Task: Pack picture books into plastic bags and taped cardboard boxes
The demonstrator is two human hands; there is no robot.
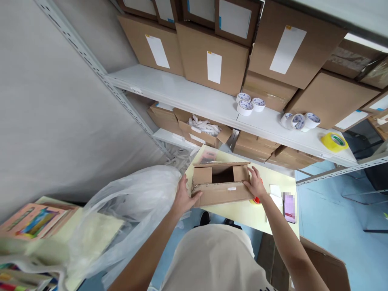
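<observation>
A small cardboard box stands on the pale yellow table in front of me. Its two end flaps are folded inward, the long flaps are spread out, and a dark gap shows between them. My left hand grips the left end, thumb against the near flap. At the right end, my right hand holds the box with its fingers over the corner. A red and yellow object, perhaps a tape dispenser, is partly hidden by my right wrist.
Shelves of large cartons stand beyond the table. White tape rolls and a yellow tape roll sit on the shelf. A phone lies at the right. Clear plastic bagging and books are left; an open carton is lower right.
</observation>
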